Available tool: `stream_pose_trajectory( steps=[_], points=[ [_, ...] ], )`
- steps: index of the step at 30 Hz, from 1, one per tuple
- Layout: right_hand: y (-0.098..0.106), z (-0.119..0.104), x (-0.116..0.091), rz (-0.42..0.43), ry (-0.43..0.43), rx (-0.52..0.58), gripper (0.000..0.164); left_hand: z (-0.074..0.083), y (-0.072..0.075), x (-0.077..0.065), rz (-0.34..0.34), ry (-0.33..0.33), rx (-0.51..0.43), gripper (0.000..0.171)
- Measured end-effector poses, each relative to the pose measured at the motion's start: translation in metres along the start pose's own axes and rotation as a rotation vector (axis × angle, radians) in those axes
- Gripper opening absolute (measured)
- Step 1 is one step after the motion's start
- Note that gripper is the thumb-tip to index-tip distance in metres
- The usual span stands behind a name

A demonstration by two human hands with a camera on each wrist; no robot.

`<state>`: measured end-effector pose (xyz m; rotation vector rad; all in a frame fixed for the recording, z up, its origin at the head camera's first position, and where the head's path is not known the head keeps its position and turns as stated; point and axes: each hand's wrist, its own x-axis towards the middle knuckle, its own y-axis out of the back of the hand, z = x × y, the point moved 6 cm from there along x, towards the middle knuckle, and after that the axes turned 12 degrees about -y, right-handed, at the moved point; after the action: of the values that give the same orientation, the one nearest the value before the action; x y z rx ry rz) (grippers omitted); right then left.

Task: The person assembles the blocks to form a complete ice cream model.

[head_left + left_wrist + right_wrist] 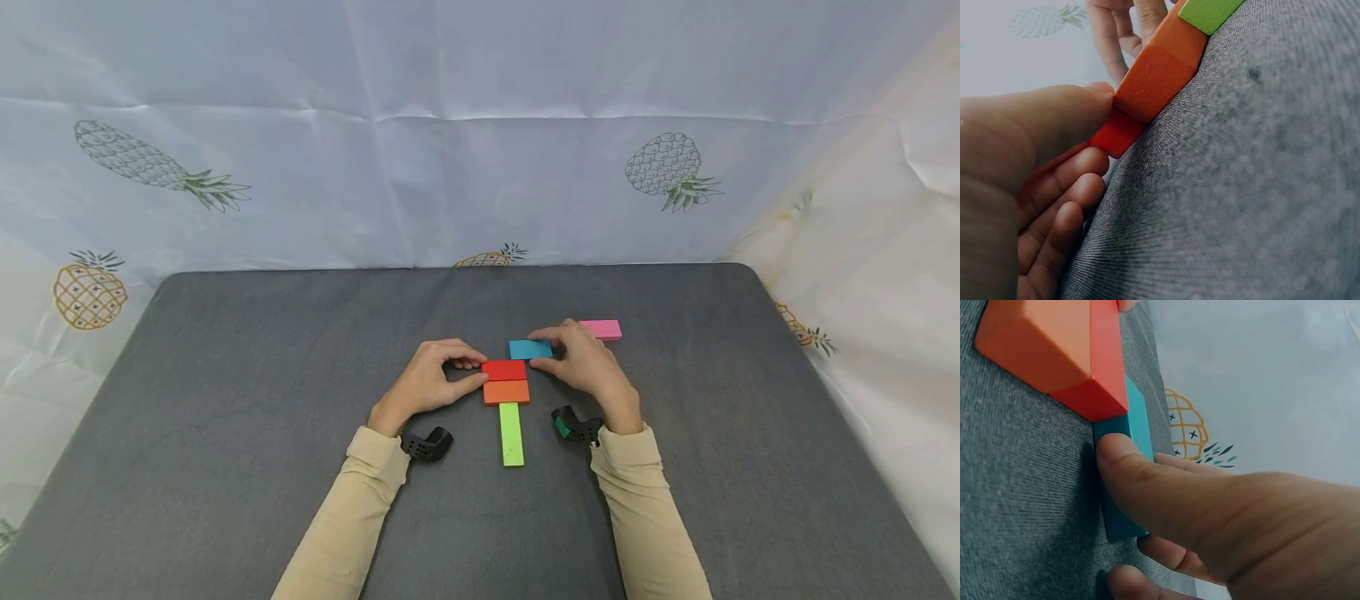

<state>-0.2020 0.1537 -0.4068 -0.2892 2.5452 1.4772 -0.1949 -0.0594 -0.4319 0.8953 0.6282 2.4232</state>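
The red block (pixel 504 371) lies flat against the far side of the orange block (pixel 506 392). At the red block's left end, my left hand (pixel 435 375) holds it between thumb and index finger; its other fingers curl beneath. In the left wrist view the thumb (pixel 1079 109) also reaches the orange block's edge. My right hand (pixel 588 358) pinches the blue block (pixel 529 349), thumb on the near side, fingers on the far side. The blue block sits just beyond the red one, offset to the right. A light green block (pixel 512 435) extends toward me from the orange block.
A pink block (pixel 602 330) lies on the grey table (pixel 262 417), behind my right hand and partly hidden by it. A white curtain (pixel 420 183) printed with pineapples hangs behind the table. Black wrist devices (pixel 427 444) are worn on both arms.
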Motion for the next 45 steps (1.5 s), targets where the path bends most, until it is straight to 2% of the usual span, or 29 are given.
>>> stream_pose_trajectory(
  steps=[6,11,15,19,28,45],
  points=[
    [0.0,-0.001,0.0,-0.021,0.021,0.015,0.042,0.0,0.0,0.0,-0.005,0.006,-0.003,0.018],
    [0.004,0.002,0.0,-0.045,0.059,0.077,0.044,0.001,0.0,0.001,-0.01,0.008,-0.002,0.018],
    [0.01,0.006,0.001,-0.041,0.054,0.112,0.041,0.001,0.0,0.001,-0.013,0.018,-0.001,0.018],
    [0.011,0.011,0.002,-0.047,0.025,0.101,0.04,0.0,0.0,0.001,-0.014,0.02,0.002,0.018],
    [0.009,0.011,0.004,-0.042,0.031,0.088,0.034,0.001,0.0,0.001,-0.002,-0.009,0.004,0.018],
    [0.003,0.004,0.004,-0.05,0.022,0.068,0.033,0.001,0.0,0.001,-0.02,0.025,0.008,0.018]
  ],
)
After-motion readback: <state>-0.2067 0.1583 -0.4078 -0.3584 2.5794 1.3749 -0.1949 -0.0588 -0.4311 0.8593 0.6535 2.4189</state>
